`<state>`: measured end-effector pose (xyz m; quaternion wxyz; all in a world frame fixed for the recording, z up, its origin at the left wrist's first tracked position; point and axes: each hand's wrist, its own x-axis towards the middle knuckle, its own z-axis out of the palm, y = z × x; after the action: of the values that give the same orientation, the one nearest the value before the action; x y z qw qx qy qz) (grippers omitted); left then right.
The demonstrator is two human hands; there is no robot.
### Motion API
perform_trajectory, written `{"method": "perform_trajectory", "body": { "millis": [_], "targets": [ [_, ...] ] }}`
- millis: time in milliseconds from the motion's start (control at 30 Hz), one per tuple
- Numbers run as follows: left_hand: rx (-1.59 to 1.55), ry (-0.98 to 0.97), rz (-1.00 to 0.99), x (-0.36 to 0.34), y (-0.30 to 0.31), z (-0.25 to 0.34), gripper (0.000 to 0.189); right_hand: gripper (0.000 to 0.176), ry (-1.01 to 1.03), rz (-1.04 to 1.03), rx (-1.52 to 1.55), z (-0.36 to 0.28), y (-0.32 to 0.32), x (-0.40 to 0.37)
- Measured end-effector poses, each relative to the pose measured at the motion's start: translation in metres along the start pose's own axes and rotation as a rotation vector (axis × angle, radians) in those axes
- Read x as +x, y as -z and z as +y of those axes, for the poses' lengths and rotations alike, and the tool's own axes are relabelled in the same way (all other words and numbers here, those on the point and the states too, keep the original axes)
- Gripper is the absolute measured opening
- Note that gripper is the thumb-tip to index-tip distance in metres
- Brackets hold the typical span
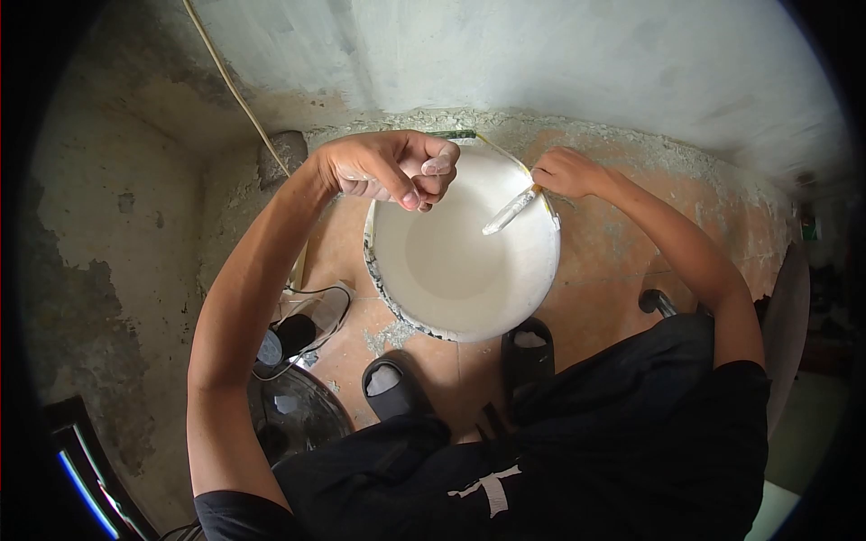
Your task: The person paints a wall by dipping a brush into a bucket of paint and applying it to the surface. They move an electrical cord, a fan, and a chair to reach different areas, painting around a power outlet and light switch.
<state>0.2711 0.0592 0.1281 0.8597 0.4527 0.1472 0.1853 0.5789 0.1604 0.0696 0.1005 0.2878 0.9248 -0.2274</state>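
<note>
Left hand [392, 169], curled closed, hangs over the bucket [534, 261] at centre; right hand [565, 171] pinches a white-smeared tool [511, 213] at its rim; slack fingers could drop it in.

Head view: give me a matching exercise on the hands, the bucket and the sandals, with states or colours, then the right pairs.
Column one
1. Left hand
2. Bucket
3. Sandals
4. Right hand

Column two
A. Black
B. Gripping a white-coated tool
C. White smears on curled fingers, no tool in it
D. Containing a pale mix

Right pairs: 1-C, 2-D, 3-A, 4-B
</note>
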Motion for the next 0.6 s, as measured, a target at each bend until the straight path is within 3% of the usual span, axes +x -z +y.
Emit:
{"method": "perform_trajectory", "body": {
  "millis": [600],
  "targets": [
    [0.022,-0.054,0.087,0.0061,-0.0071,-0.0011,0.038,0.031,-0.005,0.01,0.026,-0.002,0.0006,-0.001]
  ]
}}
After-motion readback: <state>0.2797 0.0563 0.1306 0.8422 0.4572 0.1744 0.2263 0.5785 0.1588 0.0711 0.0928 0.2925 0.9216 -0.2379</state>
